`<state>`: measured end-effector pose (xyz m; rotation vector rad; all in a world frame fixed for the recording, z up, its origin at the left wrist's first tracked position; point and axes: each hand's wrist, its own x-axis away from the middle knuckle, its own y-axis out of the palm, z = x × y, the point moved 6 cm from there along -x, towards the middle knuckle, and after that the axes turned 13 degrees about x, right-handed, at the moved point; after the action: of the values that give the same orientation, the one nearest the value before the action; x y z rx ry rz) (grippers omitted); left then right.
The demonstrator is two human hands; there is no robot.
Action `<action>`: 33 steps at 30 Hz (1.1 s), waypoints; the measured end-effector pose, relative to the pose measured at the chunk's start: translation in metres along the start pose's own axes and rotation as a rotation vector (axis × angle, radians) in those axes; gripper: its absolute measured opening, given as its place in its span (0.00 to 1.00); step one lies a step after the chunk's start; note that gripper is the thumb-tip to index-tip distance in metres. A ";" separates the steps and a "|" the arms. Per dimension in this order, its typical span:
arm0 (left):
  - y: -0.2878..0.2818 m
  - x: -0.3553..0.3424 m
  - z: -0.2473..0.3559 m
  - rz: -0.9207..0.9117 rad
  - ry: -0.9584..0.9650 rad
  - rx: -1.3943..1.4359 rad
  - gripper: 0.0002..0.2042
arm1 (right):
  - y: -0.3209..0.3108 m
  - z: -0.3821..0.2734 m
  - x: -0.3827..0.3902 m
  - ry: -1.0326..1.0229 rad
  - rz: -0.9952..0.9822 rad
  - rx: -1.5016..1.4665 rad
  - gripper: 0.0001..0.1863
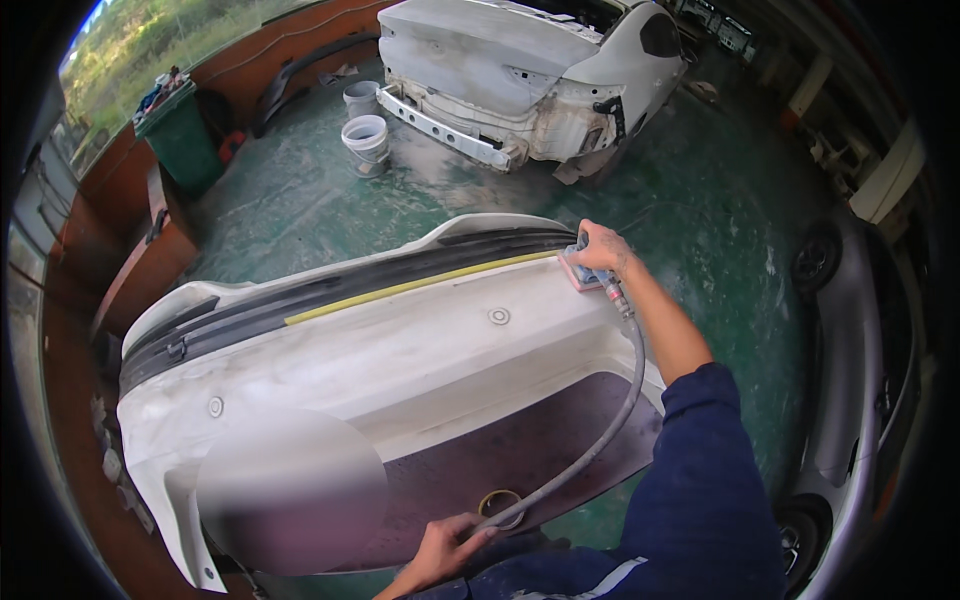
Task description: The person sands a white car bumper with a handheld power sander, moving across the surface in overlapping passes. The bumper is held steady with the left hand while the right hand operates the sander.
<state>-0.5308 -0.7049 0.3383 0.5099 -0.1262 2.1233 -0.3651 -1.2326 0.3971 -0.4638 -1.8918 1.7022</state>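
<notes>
A white car bumper (pixel 420 345) lies across in front of me, with dark trim and a strip of yellow masking tape (pixel 400 292) along its far side. At its far right end my right hand (pixel 606 248) is closed over a small air sander (pixel 580 277), whose pad rests on the bumper beside the tape's end. A grey air hose (pixel 632 395) runs from the sander, curving back toward me. Low in the middle, my left hand (pixel 446 548) pinches this hose. Next to it, a roll of masking tape (pixel 500 507) sits on the dark purplish panel (pixel 530 440), partly behind the hose.
A white car (pixel 480 55) without its rear bumper stands beyond, two white buckets (pixel 366 145) beside it. A green bin (pixel 185 140) is at the far left by a low orange-brown wall (pixel 290 45). A grey car (pixel 850 350) stands on the right. The floor is green.
</notes>
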 end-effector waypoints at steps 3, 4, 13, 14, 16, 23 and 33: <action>0.006 -0.001 -0.002 -0.055 -0.014 0.001 0.14 | -0.001 -0.025 0.007 -0.064 0.000 -0.043 0.30; 0.006 0.000 -0.001 -0.071 -0.016 -0.006 0.14 | -0.001 -0.025 0.007 -0.063 0.005 -0.034 0.30; -0.002 0.002 -0.005 0.002 -0.041 0.014 0.14 | -0.001 0.000 0.004 0.135 -0.084 0.063 0.37; -0.001 0.001 -0.007 -0.011 -0.046 0.018 0.14 | -0.001 -0.006 0.004 0.110 -0.099 0.059 0.37; 0.002 0.002 -0.007 -0.038 -0.045 -0.003 0.14 | -0.002 -0.017 0.006 0.083 -0.116 0.071 0.37; -0.006 0.004 0.001 0.024 -0.012 0.009 0.14 | -0.002 0.002 -0.001 0.171 -0.161 0.090 0.36; -0.005 0.005 -0.002 -0.014 -0.005 0.019 0.14 | -0.001 -0.018 0.000 0.113 -0.114 0.107 0.33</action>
<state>-0.5298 -0.6978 0.3381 0.5262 -0.1056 2.1114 -0.3540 -1.2189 0.3991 -0.3938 -1.7050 1.6581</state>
